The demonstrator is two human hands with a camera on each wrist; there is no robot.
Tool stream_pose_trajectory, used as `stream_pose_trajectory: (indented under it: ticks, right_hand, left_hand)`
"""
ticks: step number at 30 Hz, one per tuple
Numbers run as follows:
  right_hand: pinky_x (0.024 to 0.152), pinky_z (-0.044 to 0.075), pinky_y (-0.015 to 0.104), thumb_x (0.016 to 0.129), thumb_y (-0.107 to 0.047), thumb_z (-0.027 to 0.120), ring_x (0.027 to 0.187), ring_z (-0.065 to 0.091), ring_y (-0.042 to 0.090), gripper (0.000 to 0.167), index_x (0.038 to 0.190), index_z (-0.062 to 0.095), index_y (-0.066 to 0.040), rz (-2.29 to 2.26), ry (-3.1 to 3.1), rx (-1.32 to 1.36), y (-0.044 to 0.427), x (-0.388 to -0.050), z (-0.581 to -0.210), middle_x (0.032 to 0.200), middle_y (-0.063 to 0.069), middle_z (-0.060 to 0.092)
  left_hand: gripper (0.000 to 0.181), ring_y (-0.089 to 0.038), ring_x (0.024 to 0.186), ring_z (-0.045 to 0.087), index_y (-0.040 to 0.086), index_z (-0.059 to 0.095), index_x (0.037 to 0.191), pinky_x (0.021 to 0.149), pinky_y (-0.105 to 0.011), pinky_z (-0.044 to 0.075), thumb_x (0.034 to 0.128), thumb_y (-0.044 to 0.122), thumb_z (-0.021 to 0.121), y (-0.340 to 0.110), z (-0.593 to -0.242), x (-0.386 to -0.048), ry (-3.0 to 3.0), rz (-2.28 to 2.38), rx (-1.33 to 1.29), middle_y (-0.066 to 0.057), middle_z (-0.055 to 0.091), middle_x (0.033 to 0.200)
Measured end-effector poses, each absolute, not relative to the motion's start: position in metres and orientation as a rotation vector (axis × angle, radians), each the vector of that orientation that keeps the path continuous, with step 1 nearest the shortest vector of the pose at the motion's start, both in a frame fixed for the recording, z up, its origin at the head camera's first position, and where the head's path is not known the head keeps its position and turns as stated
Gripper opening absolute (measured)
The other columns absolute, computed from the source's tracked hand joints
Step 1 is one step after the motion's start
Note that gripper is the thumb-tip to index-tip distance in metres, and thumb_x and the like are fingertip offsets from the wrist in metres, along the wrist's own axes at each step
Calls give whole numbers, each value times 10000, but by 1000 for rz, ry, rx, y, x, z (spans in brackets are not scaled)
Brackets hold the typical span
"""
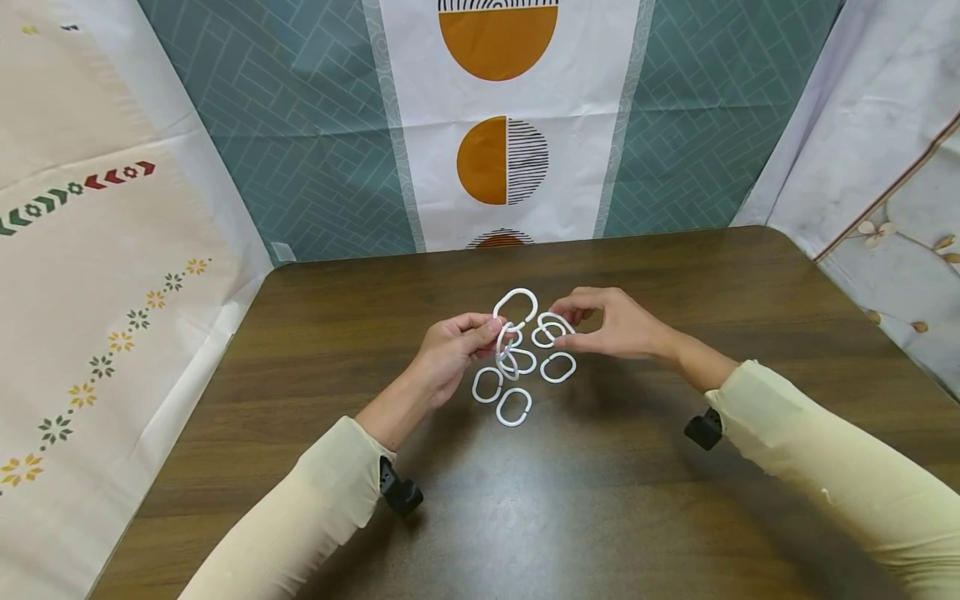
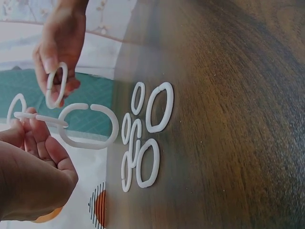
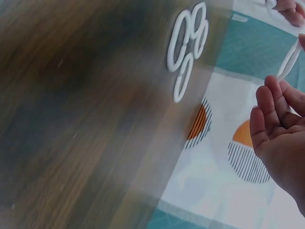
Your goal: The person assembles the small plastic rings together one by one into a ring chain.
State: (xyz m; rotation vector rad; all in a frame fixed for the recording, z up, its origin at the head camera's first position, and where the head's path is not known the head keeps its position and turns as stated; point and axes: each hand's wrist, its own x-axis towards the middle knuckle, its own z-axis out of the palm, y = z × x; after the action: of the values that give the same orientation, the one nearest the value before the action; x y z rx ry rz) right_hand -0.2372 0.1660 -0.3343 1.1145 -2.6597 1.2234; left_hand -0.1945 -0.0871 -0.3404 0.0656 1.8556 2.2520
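In the head view, the left hand (image 1: 450, 354) pinches a white oval ring joined to others; an upper ring (image 1: 516, 290) with a small gap and a lower ring hang from it. The left wrist view shows this linked chain, with a ring (image 2: 114, 125) at its end, at the left hand's (image 2: 38, 167) fingertips. The right hand (image 1: 618, 325) holds a single white ring (image 1: 557, 316) between thumb and fingers, apart from the chain. In the right wrist view that ring (image 3: 288, 61) appears edge-on at the right hand (image 3: 281, 129).
Several loose white rings lie on the brown wooden table (image 1: 525, 508) below the hands, among them one at the front (image 1: 513, 407), one at the left (image 1: 487, 385) and one at the right (image 1: 558, 367). Patterned cloths (image 1: 315, 150) hang behind and beside the table.
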Motion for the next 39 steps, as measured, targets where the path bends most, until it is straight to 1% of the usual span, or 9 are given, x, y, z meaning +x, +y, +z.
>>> stream_pose_trajectory:
  ticks: [3, 8, 14, 18, 24, 29, 32, 35, 39]
  right_hand:
    - [771, 475, 408, 787, -234, 791, 862, 588, 246, 325, 1073, 699, -112, 1269, -2663, 1123, 160, -234, -329, 869, 7, 629]
    - [779, 467, 308, 792, -253, 785, 865, 578, 186, 332, 1086, 698, -125, 1302, -2682, 1088, 154, -232, -324, 877, -28, 628]
    - [802, 461, 363, 785, -223, 793, 861, 581, 186, 328, 1066, 700, -82, 1346, -2660, 1067, 149, -231, -325, 875, 18, 643]
    - [777, 459, 321, 786, -238, 785, 846, 573, 214, 302, 1041, 699, -102, 1364, -2664, 1017, 145, -230, -325, 855, 21, 631]
    - [717, 449, 286, 794, -256, 770, 815, 556, 183, 293, 1042, 706, -113, 1405, -2694, 961, 141, -228, -322, 849, 12, 626]
    - [694, 448, 263, 808, -260, 767, 802, 553, 180, 287, 1053, 706, -125, 1434, -2677, 977, 140, -229, -317, 846, 22, 623]
    - [687, 450, 257, 812, -249, 768, 798, 552, 185, 280, 1052, 704, -120, 1440, -2672, 976, 140, -230, -315, 847, 27, 623]
    - [687, 453, 256, 812, -235, 769, 796, 556, 192, 274, 1049, 705, -113, 1448, -2664, 984, 140, -229, -314, 846, 31, 627]
    - [706, 465, 256, 808, -237, 772, 800, 562, 190, 279, 1047, 703, -112, 1455, -2667, 1000, 139, -229, -313, 850, 29, 631]
  left_hand:
    - [162, -114, 731, 628, -53, 655, 1051, 736, -236, 503, 934, 50, 612, -86, -341, -194, 1864, 2248, 64, -3, 710, 812]
    - [181, -120, 743, 626, -62, 651, 1064, 741, -232, 505, 934, 59, 617, -86, -341, -194, 1872, 2240, 61, -4, 704, 814]
    - [125, -87, 700, 607, -33, 666, 1008, 714, -216, 493, 929, 53, 622, -86, -342, -195, 1903, 2219, 60, 24, 681, 768]
    - [122, -71, 681, 608, -44, 662, 999, 704, -212, 495, 927, 46, 622, -85, -342, -195, 1920, 2214, 50, 31, 668, 744]
    - [113, -72, 669, 642, -57, 657, 981, 708, -236, 509, 915, 32, 634, -84, -341, -195, 1928, 2210, 31, 29, 682, 724]
    - [147, -87, 673, 642, -66, 655, 1010, 778, -300, 524, 919, 46, 634, -84, -343, -194, 1934, 2197, 18, 12, 684, 743]
    - [205, -128, 715, 648, -62, 653, 1076, 885, -406, 499, 925, 76, 635, -86, -344, -194, 1958, 2167, -22, -37, 697, 818]
    - [255, -175, 794, 657, -42, 637, 1146, 965, -476, 442, 934, 99, 629, -87, -346, -194, 1986, 2137, -56, -123, 717, 972]
    - [273, -173, 821, 647, -10, 625, 1185, 985, -489, 410, 936, 101, 624, -88, -347, -195, 2000, 2131, -71, -176, 681, 1116]
